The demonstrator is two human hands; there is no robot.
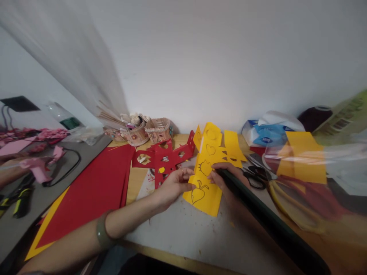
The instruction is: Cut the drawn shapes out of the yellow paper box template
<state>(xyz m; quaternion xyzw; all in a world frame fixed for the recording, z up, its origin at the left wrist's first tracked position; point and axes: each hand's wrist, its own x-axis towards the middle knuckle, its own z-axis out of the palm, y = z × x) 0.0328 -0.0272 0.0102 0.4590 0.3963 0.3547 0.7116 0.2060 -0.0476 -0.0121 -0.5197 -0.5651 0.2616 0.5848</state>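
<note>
A long dark tool [266,218] lies gripped in the right hand [226,191]; the left hand [169,190] pinches yellow paper [210,194]. The green bag [345,117] bears lettering too blurred to read.

The dark tool [266,217] partly hides the right hand [225,190].

No text can be read; the lettering on the green packaging [344,120] and blue tissue pack [268,134] is blurred.
</note>
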